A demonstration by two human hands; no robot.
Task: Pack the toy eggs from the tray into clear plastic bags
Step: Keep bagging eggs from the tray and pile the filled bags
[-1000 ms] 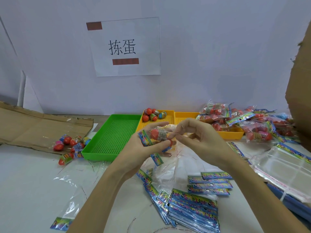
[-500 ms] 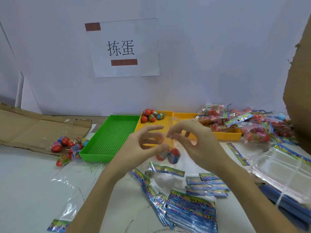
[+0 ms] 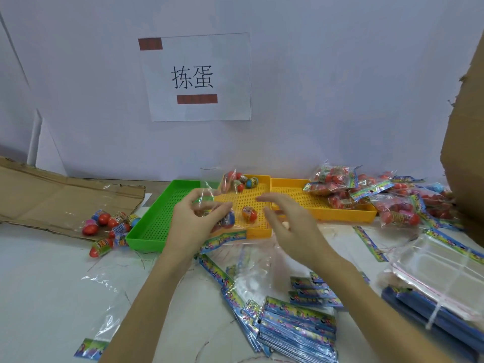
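Observation:
My left hand (image 3: 192, 221) pinches the film of a clear plastic bag (image 3: 209, 191) held above the trays. The bag's colourful header strip (image 3: 226, 238) hangs at its lower end. Two toy eggs lie inside it, one orange-red (image 3: 248, 214) and one with a blue band (image 3: 229, 219). My right hand (image 3: 288, 224) hovers just right of the bag, fingers loosely stretched, holding nothing. Several loose toy eggs (image 3: 247, 181) sit at the back of the left yellow tray (image 3: 258, 233).
A green tray (image 3: 154, 218) stands left of the yellow one, a second yellow tray (image 3: 296, 203) on the right. Packed bags (image 3: 337, 184) pile at the back right. Loose eggs (image 3: 110, 224) lie on cardboard (image 3: 47, 195). Empty bag stacks (image 3: 296, 328) (image 3: 445, 279) lie near me.
Both hands were working on the bag's mouth a second ago. The eggs have dropped to the bag's lower end, and my right hand has let go and drawn slightly right.

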